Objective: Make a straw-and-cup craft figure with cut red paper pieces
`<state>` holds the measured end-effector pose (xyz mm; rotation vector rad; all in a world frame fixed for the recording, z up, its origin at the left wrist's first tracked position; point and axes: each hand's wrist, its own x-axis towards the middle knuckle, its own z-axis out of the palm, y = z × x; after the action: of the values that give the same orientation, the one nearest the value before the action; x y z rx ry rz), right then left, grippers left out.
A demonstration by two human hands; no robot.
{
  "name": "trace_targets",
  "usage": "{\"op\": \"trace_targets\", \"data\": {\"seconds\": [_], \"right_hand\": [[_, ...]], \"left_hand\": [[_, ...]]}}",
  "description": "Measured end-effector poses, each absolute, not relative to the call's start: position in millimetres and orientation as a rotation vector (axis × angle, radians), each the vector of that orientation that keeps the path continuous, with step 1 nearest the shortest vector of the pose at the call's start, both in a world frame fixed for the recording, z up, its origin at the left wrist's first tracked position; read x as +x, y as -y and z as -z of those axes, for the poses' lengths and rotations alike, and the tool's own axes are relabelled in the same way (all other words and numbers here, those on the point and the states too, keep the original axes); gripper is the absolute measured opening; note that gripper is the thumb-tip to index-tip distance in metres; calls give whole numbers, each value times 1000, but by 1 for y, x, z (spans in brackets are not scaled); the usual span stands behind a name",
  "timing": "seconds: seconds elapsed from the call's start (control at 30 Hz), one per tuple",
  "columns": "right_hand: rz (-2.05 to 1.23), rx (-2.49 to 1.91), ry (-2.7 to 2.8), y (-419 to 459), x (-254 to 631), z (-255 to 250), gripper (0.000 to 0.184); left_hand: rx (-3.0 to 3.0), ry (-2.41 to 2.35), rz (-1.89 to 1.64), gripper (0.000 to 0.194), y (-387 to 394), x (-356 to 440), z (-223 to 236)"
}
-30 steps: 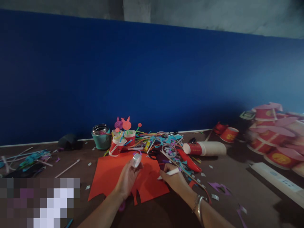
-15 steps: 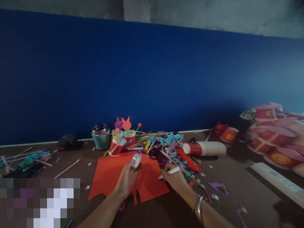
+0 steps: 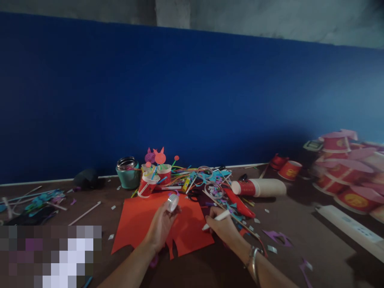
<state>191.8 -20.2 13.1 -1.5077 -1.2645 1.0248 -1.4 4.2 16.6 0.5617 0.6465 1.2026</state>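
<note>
Left hand (image 3: 160, 226) grips the tape roll (image 3: 172, 203), right hand (image 3: 221, 230) the white pen (image 3: 222, 215); with red paper (image 3: 135, 220) below my left, I should guide the pen lightly.

The scene is dim; the blue partition (image 3: 192, 92) looks brighter toward the right, stacked red cups (image 3: 345, 173) blur, and pixelation masks the near left.

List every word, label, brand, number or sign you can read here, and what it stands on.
No text can be read.
Piled cups at right: yellow round emblem, too blurred to read.
Red cup left of that pile: yellow marking, too small.
Lying cup stack: faint markings on its red part, unreadable.
White pen in the right hand: no readable lettering.
</note>
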Motion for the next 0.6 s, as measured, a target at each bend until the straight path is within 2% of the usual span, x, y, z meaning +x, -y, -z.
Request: {"op": "trace_targets", "data": {"seconds": [0.6], "right_hand": [[-1017,-1543,1415,23,192,-12,19]], "left_hand": [[563,-639,-1205,24,-6,-2,-14]]}}
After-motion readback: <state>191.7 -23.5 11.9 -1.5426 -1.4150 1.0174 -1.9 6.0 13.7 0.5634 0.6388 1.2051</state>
